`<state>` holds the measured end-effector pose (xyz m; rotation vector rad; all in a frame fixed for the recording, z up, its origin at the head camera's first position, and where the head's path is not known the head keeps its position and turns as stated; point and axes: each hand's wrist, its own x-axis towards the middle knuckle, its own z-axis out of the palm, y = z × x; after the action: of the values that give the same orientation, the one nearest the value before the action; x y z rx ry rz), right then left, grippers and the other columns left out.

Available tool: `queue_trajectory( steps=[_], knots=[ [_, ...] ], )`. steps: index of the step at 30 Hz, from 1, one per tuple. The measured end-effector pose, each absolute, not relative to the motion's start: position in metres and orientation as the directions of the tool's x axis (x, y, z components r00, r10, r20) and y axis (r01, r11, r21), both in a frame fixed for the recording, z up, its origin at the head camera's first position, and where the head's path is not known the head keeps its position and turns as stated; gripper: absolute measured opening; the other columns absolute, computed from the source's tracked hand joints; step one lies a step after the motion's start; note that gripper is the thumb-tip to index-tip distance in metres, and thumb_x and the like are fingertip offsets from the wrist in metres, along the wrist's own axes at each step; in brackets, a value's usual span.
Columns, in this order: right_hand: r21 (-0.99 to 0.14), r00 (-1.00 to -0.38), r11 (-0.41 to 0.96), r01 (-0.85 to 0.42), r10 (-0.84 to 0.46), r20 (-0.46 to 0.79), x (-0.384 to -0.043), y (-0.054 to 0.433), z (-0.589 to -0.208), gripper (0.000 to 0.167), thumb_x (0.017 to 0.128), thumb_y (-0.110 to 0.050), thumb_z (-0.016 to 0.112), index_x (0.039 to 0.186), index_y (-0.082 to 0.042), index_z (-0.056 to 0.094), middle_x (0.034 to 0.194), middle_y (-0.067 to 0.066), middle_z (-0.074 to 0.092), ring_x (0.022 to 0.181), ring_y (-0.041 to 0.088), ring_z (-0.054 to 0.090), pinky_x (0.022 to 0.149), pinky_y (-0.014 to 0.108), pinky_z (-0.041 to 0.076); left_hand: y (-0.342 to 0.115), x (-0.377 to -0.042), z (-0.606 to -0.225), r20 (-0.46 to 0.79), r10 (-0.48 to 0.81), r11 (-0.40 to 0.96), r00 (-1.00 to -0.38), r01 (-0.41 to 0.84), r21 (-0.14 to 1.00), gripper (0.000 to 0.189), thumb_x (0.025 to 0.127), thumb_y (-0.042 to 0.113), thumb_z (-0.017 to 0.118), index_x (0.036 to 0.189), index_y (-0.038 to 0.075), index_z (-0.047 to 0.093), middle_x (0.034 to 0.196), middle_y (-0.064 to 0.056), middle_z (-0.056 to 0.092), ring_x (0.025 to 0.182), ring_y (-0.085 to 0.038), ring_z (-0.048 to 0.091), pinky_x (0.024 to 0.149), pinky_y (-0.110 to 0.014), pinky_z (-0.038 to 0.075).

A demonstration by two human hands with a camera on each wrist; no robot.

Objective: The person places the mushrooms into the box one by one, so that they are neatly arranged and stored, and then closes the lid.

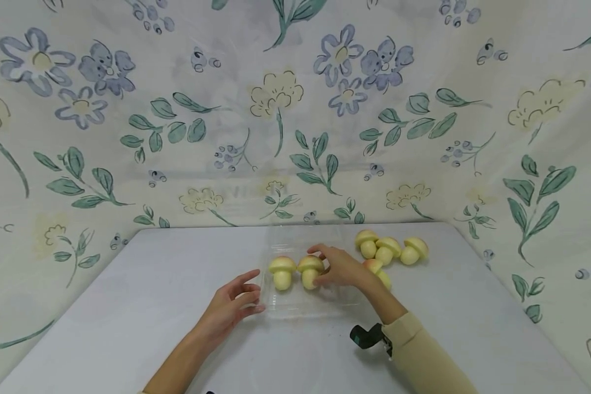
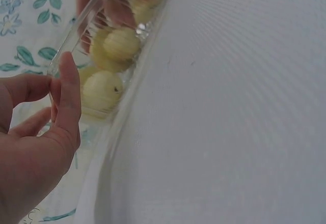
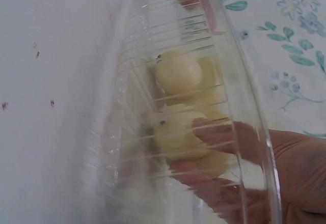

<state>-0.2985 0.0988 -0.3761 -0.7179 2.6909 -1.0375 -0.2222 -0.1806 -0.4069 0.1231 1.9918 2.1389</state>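
Note:
A clear plastic box stands on the table with two yellow mushrooms side by side in it, brownish on their caps. My right hand reaches inside and pinches the right mushroom between thumb and fingers. Through the ribbed wall, the right wrist view shows that mushroom between the fingertips. The left mushroom sits right beside it. My left hand is at the box's left side, its fingers loosely bent, with fingertips at the wall in the left wrist view.
Several more yellow mushrooms lie on the white table right of the box, one farthest right and another partly behind my right forearm. A black wrist device hangs by my right sleeve. A floral cloth closes off the back.

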Motion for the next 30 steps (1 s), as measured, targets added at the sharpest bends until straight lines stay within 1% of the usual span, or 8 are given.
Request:
queue_trajectory(
  steps=[4,10,15,24,30],
  knots=[
    [-0.688,-0.874,0.632,-0.357,-0.486,0.008,-0.297,0.105,-0.374,0.067,0.082,-0.013,0.079,0.14,-0.011,0.047,0.133,0.021,0.055,0.098,0.025,0.07,0.088,0.037,0.057,-0.181,-0.223,-0.408,-0.08,0.226,-0.06,-0.971,-0.096,0.994,0.063,0.094,0.001,0.059,0.151,0.003,0.032,0.105,-0.002,0.05,0.087,-0.01,0.054,0.085,-0.029,0.059],
    [-0.671,-0.889,0.655,-0.346,-0.457,0.012,-0.296,0.111,-0.375,0.065,0.081,-0.017,0.08,0.138,-0.014,0.05,0.13,0.015,0.058,0.097,0.021,0.07,0.085,0.035,0.057,-0.182,-0.224,-0.409,-0.081,0.227,-0.068,-0.971,-0.099,0.993,0.063,0.094,0.001,0.059,0.151,0.003,0.032,0.105,-0.001,0.05,0.087,-0.01,0.055,0.085,-0.029,0.059],
    [-0.674,-0.883,0.643,-0.363,-0.468,0.029,-0.296,0.11,-0.376,0.063,0.082,-0.016,0.08,0.138,-0.014,0.05,0.129,0.015,0.06,0.095,0.02,0.07,0.083,0.034,0.058,-0.182,-0.223,-0.408,-0.085,0.22,-0.071,-0.972,-0.103,0.992,0.063,0.094,0.001,0.059,0.151,0.003,0.032,0.104,-0.001,0.051,0.086,-0.01,0.055,0.084,-0.029,0.06],
    [-0.723,-0.865,0.585,-0.368,-0.501,0.035,-0.294,0.106,-0.377,0.06,0.085,-0.011,0.076,0.139,-0.012,0.049,0.133,0.018,0.056,0.098,0.023,0.07,0.083,0.033,0.059,-0.181,-0.221,-0.407,-0.094,0.208,-0.064,-0.974,-0.11,0.992,0.062,0.094,0.0,0.059,0.15,0.004,0.034,0.105,-0.002,0.05,0.087,-0.011,0.055,0.084,-0.03,0.06],
    [-0.705,-0.865,0.6,-0.378,-0.501,0.037,-0.29,0.11,-0.374,0.061,0.085,-0.013,0.076,0.139,-0.014,0.049,0.136,0.019,0.054,0.1,0.023,0.071,0.083,0.033,0.059,-0.182,-0.222,-0.408,-0.096,0.206,-0.061,-0.974,-0.111,0.992,0.061,0.094,0.001,0.06,0.15,0.005,0.035,0.105,-0.003,0.05,0.087,-0.011,0.055,0.084,-0.03,0.06]
  ],
)
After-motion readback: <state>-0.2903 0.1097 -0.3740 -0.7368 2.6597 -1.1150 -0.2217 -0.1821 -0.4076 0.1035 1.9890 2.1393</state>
